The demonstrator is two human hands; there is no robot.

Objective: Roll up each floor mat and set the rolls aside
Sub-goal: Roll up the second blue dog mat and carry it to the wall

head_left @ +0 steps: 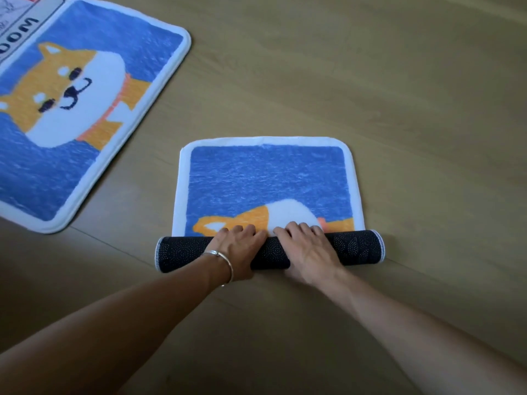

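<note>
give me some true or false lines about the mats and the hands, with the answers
1. The left hand and right hand both grip the roll. True.
2. The front mat is fully rolled. False: much of it lies flat on the floor.
3. The roll's outside is dark and dotted. True.
4. The dog mat at far left is rolled up. False: it lies flat.
5. The bracelet is on the right wrist. False: it is on the left wrist.
</note>
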